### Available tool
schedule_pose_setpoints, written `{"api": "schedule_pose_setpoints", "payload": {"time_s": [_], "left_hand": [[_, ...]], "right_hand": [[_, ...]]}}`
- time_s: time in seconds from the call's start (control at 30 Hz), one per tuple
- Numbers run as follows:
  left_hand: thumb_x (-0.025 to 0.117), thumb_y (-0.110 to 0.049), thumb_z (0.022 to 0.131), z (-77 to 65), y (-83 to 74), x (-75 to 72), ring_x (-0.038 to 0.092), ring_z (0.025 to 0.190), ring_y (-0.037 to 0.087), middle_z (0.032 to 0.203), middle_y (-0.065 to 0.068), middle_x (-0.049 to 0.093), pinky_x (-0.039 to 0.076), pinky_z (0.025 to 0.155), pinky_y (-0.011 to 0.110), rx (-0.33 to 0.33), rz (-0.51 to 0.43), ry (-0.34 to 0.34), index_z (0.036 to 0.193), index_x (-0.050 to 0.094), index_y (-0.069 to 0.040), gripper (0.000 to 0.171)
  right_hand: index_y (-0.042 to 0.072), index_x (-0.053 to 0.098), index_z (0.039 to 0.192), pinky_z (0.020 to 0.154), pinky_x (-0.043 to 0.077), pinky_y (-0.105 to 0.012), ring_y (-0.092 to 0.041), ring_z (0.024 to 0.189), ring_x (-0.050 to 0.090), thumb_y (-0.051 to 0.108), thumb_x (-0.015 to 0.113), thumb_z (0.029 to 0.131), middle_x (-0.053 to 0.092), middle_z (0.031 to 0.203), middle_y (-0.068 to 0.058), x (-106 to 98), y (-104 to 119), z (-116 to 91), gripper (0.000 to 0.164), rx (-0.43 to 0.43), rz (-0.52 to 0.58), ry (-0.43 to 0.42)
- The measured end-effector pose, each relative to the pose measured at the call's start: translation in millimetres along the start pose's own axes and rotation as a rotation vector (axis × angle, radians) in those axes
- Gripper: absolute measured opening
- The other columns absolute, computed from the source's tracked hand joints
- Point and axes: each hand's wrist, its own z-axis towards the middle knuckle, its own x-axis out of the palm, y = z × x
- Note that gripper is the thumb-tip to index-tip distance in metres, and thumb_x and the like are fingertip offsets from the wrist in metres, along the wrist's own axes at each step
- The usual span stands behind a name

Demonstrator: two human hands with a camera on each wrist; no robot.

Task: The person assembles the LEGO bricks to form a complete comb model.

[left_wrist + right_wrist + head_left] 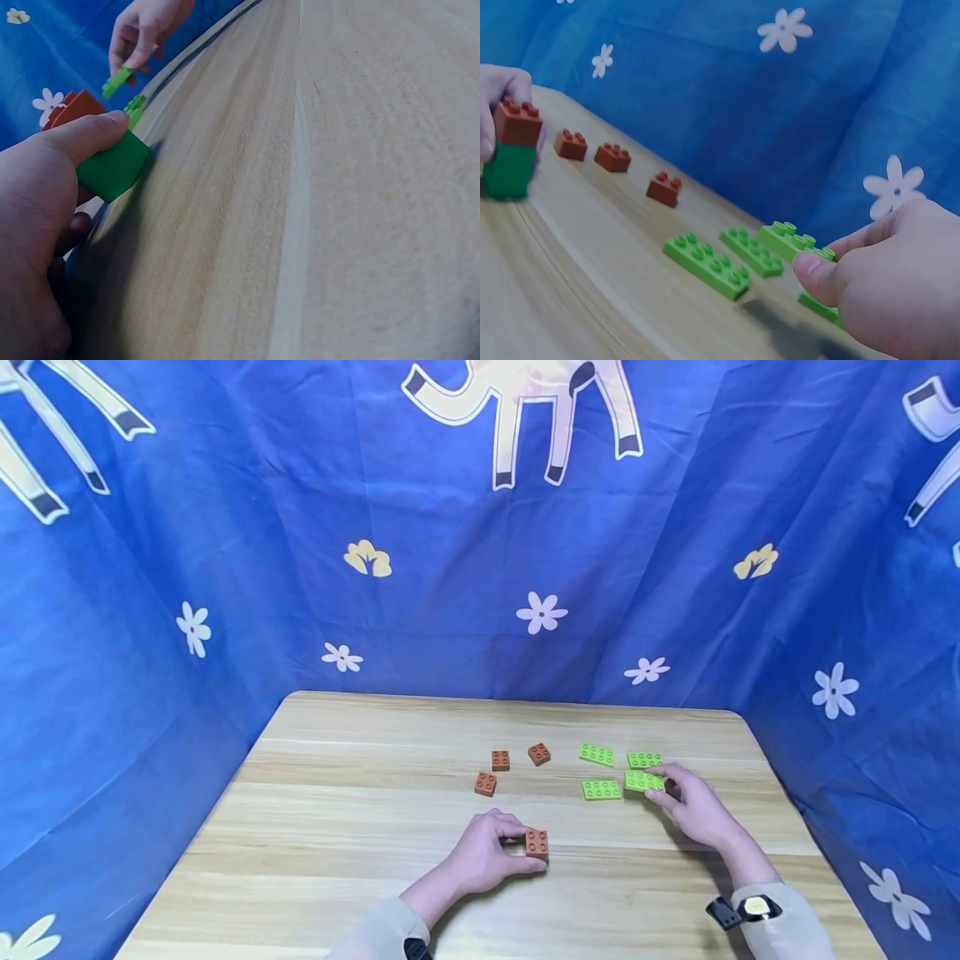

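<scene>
My left hand (483, 857) grips a two-brick stack between thumb and fingers. The stack has a reddish-brown toy brick (536, 842) on top of a dark green brick (510, 171), which the brown one hides in the head view. Whether the stack touches the table, I cannot tell. Over at the right, my right hand (697, 807) pinches a light green eight-stud brick (791, 241) by its end, raised above the table. Close to it lie three more light green bricks, one at the back left (597, 754), one at the back right (645, 760) and one at the front left (602, 790).
Three reddish-brown four-stud bricks, a front one (485, 783), a middle one (500, 760) and a back one (539, 753), lie apart on the wooden table (337, 827). Blue patterned cloth (450, 610) hangs behind the table and along both sides.
</scene>
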Motion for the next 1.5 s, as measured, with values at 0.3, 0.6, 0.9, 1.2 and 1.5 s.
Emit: {"api": "schedule_pose_setpoints", "payload": {"time_s": [0.3, 0.6, 0.9, 1.2, 1.5], "left_hand": [[0.096, -0.048, 0.074, -0.1, 0.7, 0.6, 0.06, 0.094, 0.008, 0.099, -0.021, 0.071, 0.046, 0.096, 0.039, -0.016, -0.005, 0.007, 0.113, 0.083, -0.014, 0.053], [0.097, -0.043, 0.075, -0.2, 0.7, 0.8, 0.062, 0.093, 0.01, 0.098, -0.02, 0.072, 0.049, 0.092, 0.036, 0.002, -0.016, 0.006, 0.112, 0.082, -0.013, 0.05], [0.097, -0.043, 0.074, -0.4, -0.4, 0.4, 0.061, 0.094, 0.01, 0.098, -0.021, 0.071, 0.046, 0.097, 0.041, -0.022, -0.019, 0.013, 0.112, 0.083, -0.015, 0.049], [0.096, -0.046, 0.075, 0.2, 0.4, -0.7, 0.061, 0.092, 0.011, 0.097, -0.023, 0.071, 0.045, 0.096, 0.04, -0.008, -0.014, 0.012, 0.111, 0.084, -0.018, 0.047], [0.096, -0.047, 0.075, 1.7, 1.7, -1.6, 0.061, 0.094, 0.008, 0.098, -0.021, 0.071, 0.045, 0.101, 0.045, -0.01, 0.006, 0.02, 0.114, 0.083, -0.016, 0.052]], "right_hand": [[0.002, 0.067, 0.134, 0.086, 0.04, -0.046, -0.019, 0.094, 0.056, 0.014, 0.075, 0.1, 0.064, 0.103, 0.002, -2.6, 35.8, 0.0, 0.038, -0.112, -0.029, -0.047], [0.005, 0.069, 0.131, 0.088, 0.033, -0.045, -0.016, 0.097, 0.057, 0.014, 0.078, 0.097, 0.068, 0.109, 0.004, 0.7, 64.4, -0.2, 0.037, -0.214, -0.016, -0.069], [0.007, 0.069, 0.132, 0.093, 0.034, -0.045, -0.015, 0.101, 0.059, 0.018, 0.077, 0.098, 0.069, 0.122, 0.0, 4.9, 85.4, -5.6, 0.037, -0.262, -0.014, -0.052], [0.011, 0.068, 0.135, 0.109, 0.034, -0.061, -0.033, 0.129, 0.058, 0.026, 0.075, 0.1, 0.068, 0.132, 0.001, 11.9, 104.3, -10.9, 0.039, -0.272, -0.024, -0.029], [0.011, 0.067, 0.136, 0.116, 0.023, -0.072, -0.038, 0.137, 0.052, 0.031, 0.073, 0.102, 0.067, 0.135, -0.002, 19.8, 116.9, -15.5, 0.04, -0.262, -0.029, 0.0]]}}
